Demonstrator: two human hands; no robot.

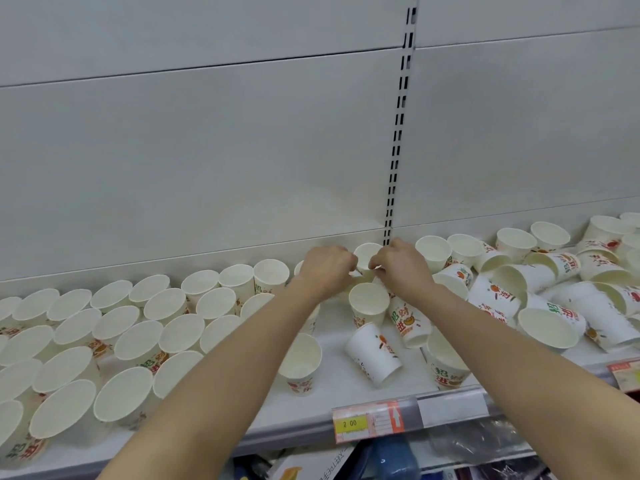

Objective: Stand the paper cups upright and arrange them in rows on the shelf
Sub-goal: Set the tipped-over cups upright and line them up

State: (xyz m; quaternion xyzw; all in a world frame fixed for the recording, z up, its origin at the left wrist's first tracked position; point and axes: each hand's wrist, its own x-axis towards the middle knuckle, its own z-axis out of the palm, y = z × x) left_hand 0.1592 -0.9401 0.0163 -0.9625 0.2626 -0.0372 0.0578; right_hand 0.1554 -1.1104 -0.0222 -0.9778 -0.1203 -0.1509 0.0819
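From the head view, a white paper cup with a cream inside [367, 255] is pinched at its rim by the left hand [325, 271] and the right hand [401, 268], upright at the back edge of the grey metal shelf [332, 393]. Placing appears under way; next, the toppled cups [375, 356] towards the right end would need standing. An orange price tag [367, 422] reads "2 00".

White printed paper cups [166, 306] stand upright in rows at left on the shelf [311, 403]; right-hand ones lie toppled.
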